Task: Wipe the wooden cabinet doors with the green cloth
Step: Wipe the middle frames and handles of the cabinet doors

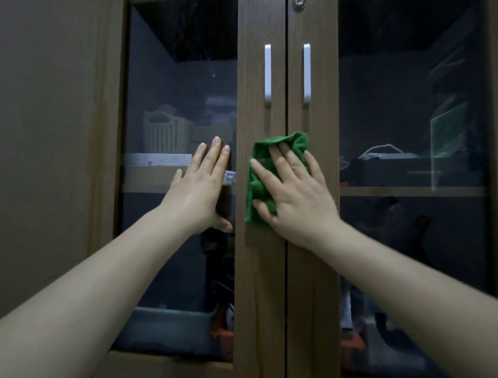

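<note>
A wooden cabinet with two glass-panelled doors fills the view. The left door's wooden stile (260, 283) and the right door's stile (312, 283) meet at the centre seam. My right hand (289, 194) presses a crumpled green cloth (258, 186) flat against the wood across that seam, below the handles, fingers spread and straight. My left hand (200, 189) lies flat on the left door's glass pane (172, 89), fingers straight and pointing up, just left of the stile.
Two white bar handles (267, 74) (307, 74) stand upright above the cloth. A round lock (297, 2) sits at the top. Behind the glass are shelves with a pale basket (164, 132), boxes and dark items. A plain wall (48, 135) is on the left.
</note>
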`<action>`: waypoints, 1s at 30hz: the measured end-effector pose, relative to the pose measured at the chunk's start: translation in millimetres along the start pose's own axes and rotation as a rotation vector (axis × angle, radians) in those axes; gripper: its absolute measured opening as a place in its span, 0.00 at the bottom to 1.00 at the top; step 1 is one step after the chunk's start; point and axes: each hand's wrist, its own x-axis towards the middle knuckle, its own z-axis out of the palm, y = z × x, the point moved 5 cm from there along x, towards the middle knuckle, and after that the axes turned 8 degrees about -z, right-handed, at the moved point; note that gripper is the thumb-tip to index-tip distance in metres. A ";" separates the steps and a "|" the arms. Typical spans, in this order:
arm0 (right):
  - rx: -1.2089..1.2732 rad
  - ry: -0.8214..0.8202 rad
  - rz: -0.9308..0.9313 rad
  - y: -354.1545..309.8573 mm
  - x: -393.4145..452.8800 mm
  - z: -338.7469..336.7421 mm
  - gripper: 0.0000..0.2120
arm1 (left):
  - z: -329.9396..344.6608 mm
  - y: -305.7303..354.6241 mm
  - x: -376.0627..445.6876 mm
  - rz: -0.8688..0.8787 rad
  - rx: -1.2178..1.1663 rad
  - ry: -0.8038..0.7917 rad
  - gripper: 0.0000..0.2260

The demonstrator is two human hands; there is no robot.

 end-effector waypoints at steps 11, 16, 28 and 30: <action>0.009 -0.168 -0.597 -16.9 -114.5 22.0 0.29 | 40.5 -0.1 -74.9 -0.086 -0.070 -0.048 0.55; 0.054 -0.021 -0.075 13.4 -73.0 2.4 0.30 | 76.2 8.8 -113.5 -0.036 -0.003 -0.129 0.63; 0.079 0.081 0.095 -49.0 -72.6 16.3 0.27 | 106.0 7.2 -134.5 -0.065 -0.013 -0.067 0.61; 0.070 0.068 0.041 -64.2 -84.9 23.1 0.26 | 105.8 6.4 -135.1 -0.062 -0.023 -0.060 0.61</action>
